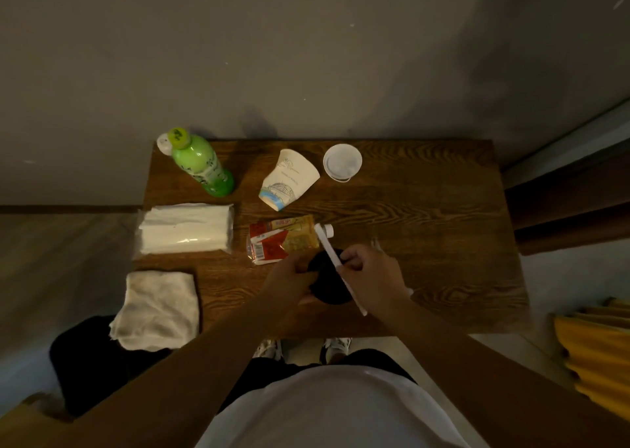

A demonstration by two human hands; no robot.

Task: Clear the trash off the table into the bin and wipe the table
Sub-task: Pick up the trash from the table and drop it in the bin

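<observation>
Head view, measured from the table (426,243): bin (81,362) off its left edge; cloth (158,308) waits there for wiping; our left hand (289,277) grips a black object (327,287); our right hand (370,274) pinches a white tube (332,250), likely gathering trash

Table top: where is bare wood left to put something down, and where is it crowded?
The table is bare across its right side, right of the lid and the right hand. A narrow strip lies between cloth and left hand. Crowded: bottle, tissue pack, paper cup, wrapper.
</observation>
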